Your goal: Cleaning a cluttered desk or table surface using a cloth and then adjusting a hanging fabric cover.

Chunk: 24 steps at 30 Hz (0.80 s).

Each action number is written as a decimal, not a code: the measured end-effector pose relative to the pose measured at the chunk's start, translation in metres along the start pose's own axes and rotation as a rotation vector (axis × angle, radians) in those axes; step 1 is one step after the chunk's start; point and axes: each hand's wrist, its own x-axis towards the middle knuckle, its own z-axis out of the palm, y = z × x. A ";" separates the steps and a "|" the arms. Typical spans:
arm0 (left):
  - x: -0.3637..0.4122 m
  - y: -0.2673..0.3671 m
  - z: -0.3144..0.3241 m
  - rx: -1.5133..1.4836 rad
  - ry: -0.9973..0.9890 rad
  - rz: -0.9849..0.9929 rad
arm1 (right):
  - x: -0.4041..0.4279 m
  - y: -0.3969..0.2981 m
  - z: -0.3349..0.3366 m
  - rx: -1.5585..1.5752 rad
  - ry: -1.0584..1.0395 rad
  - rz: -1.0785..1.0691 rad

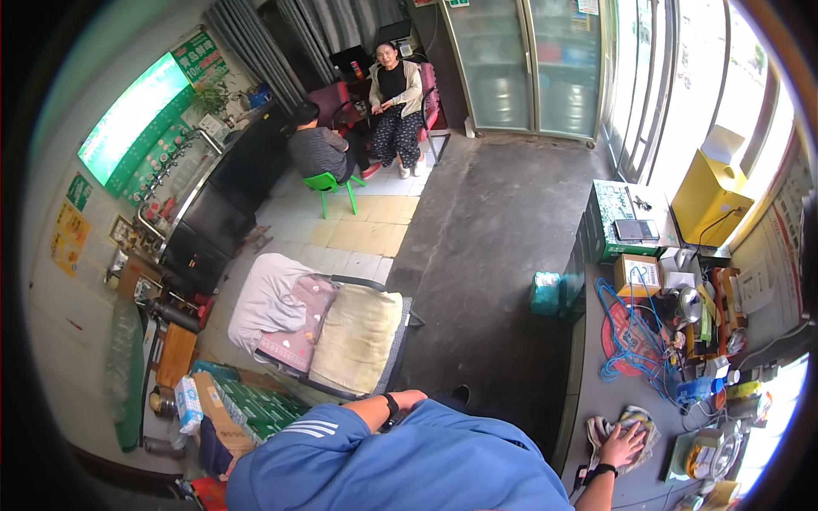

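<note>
My right hand (pixel 623 444) rests palm down on a striped, crumpled cloth (pixel 647 423), its fingers spread. The cloth lies on a grey counter (pixel 591 377) at my right side. Close to my waist is my left hand (pixel 409 397), with a black band at the wrist. My shirt and arm partly hide it, and I cannot see whether it holds anything. Beyond the cloth, blue cord (pixel 607 319) lies in loops over a round red mat (pixel 617 338). A glass jar (pixel 709 453) stands to the right of my right hand.
A cushioned chair (pixel 358 338) with a draped light cloth (pixel 265 306) stands ahead. Green cartons (pixel 255 402) are at my left. Two people sit farther off, one on a green plastic chair (pixel 323 183). A blue bottle (pixel 693 389) and small boxes (pixel 638 274) crowd the counter's far side.
</note>
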 end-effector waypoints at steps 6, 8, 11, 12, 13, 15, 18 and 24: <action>0.028 -0.029 -0.036 -0.037 -0.087 -0.088 | -0.063 0.041 0.025 -0.042 -0.009 0.099; 0.034 -0.041 -0.046 -0.070 -0.089 -0.080 | -0.082 0.051 0.041 -0.016 0.011 0.108; 0.042 -0.067 -0.055 -0.236 -0.067 -0.095 | -0.106 0.039 0.047 0.007 -0.023 0.146; 0.063 -0.097 -0.064 -0.276 -0.091 -0.131 | -0.114 0.034 0.045 0.000 -0.035 0.149; 0.078 -0.111 -0.072 -0.312 -0.123 -0.165 | -0.120 0.031 0.046 -0.008 -0.043 0.161; 0.074 -0.090 -0.082 -0.035 -0.177 -0.179 | -0.124 0.027 0.057 -0.021 -0.024 0.080; 0.011 -0.036 -0.075 0.217 -0.036 -0.299 | -0.118 -0.015 0.041 0.015 0.001 -0.113; -0.005 -0.019 -0.032 0.263 0.062 -0.266 | -0.064 -0.041 0.011 0.037 -0.006 -0.227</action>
